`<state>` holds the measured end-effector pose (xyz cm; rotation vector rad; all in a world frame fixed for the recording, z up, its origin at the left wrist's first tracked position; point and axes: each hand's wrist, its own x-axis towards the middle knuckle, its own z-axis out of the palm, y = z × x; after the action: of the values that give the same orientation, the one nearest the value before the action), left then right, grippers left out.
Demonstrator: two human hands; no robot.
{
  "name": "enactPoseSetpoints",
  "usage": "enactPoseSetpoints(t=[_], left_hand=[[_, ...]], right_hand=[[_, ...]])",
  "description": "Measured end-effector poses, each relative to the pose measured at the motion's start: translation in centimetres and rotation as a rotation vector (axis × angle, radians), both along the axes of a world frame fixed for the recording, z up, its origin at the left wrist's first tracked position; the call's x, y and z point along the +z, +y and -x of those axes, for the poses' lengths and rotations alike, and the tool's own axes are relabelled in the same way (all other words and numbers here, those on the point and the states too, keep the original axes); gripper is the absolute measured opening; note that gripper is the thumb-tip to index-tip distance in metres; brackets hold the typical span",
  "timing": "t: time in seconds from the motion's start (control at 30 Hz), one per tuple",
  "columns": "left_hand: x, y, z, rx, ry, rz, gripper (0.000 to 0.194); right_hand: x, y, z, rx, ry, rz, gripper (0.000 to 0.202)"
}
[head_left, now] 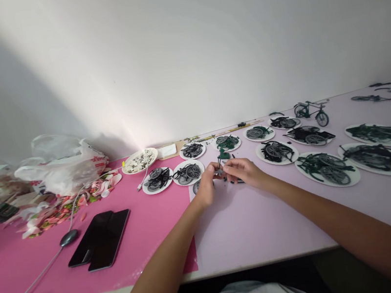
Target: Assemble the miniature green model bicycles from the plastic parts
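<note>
Pinching the dark green part [223, 154] between our close-set left hand [207, 186] and right hand [246, 170], we should grip lightly, clear of the gray wheel [192, 170] at nine o'clock.

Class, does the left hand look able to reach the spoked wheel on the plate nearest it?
Probably yes: the wheel lies uppermost on its plate, close beside the left hand, with nothing tall between, though the hand seems busy with a green part.
</note>
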<state>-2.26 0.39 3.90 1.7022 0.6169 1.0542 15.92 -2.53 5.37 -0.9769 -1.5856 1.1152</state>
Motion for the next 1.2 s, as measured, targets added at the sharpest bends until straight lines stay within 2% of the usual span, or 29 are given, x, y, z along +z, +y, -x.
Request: enactPoseSetpoints(t=[0.23, 0.47, 0.67, 0.8, 0.87, 1.07, 1.2], left_hand=[[-0.2, 0.2, 0.0, -0.013, -0.046, 0.018, 0.068], [-0.2, 0.1, 0.0, 0.002, 0.007, 0.013, 0.072], [0.4, -0.2, 0.1, 0.057, 0.052, -0.002, 0.076], [0.9, -0.4, 0.1, 0.046, 0.087, 0.028, 0.080], [1.0, -0.3, 0.2, 0.024, 0.100, 0.030, 0.083], [0.9, -0.3, 0.4, -0.002, 0.118, 0.058, 0.085], [1.0, -0.6, 0.4, -0.003, 0.099, 0.070, 0.081]], right_hand=[[0.2, -0.1, 0.0, 0.012, -0.006, -0.011, 0.047], [0.4, -0.5, 0.1, -0.011, -0.056, -0.074, 0.044], [-0.3, -0.5, -0.3, -0.245, -0.216, -0.367, 0.034], [-0.3, 0.0, -0.6, -0.447, -0.184, -0.600, 0.024], [-0.1, 0.2, -0.7, -0.486, -0.194, -0.682, 0.022], [-0.2, 0.6, -0.8, -0.364, -0.323, -0.691, 0.032], [-0.9, 0.8, -0.6, -0.390, -0.270, -0.618, 0.033]])
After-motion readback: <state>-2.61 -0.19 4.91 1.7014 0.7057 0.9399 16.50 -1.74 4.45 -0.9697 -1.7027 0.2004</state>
